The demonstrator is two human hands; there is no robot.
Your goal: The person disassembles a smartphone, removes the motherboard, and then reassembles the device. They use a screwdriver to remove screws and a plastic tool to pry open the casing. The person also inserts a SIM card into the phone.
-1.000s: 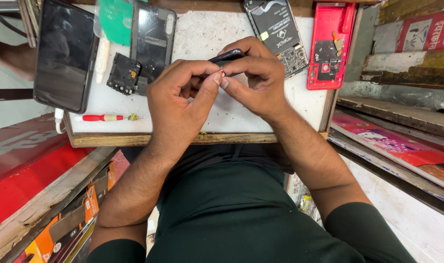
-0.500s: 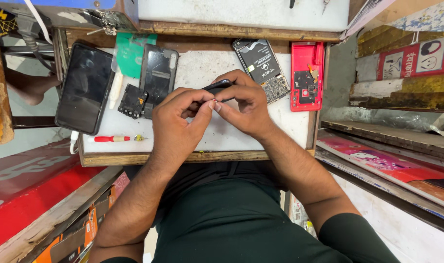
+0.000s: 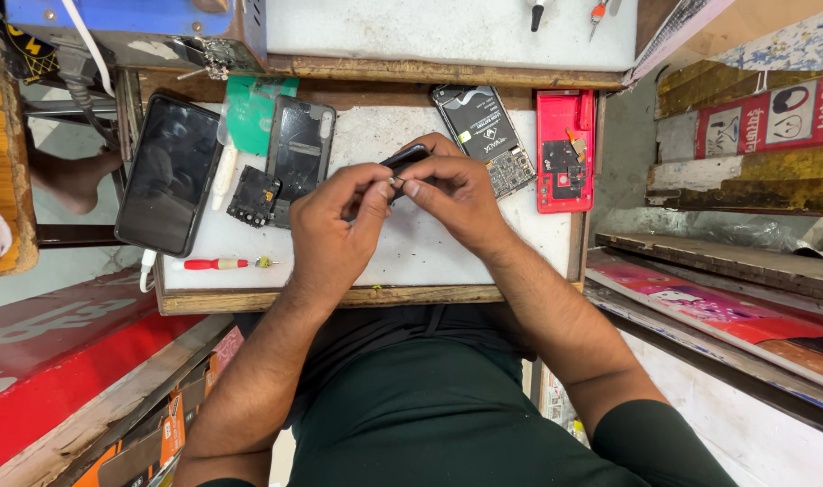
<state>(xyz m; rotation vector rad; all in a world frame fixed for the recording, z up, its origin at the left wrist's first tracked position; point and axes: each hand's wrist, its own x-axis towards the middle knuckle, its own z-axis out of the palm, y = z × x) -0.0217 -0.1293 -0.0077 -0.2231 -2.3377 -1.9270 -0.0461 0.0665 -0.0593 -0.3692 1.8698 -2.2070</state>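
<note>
We see both hands meeting over the white work board (image 3: 429, 261). The left hand (image 3: 335, 230) and the right hand (image 3: 456, 194) pinch a small black oblong part (image 3: 404, 159) between their fingertips, holding it just above the board's middle. To the left lie a black phone with a dark glass screen (image 3: 168, 176), a black phone back frame (image 3: 300, 149) and a red-handled screwdriver (image 3: 215, 264). To the right lie an opened phone with bare circuit board (image 3: 485, 135) and a red plastic phone shell (image 3: 565, 149).
</note>
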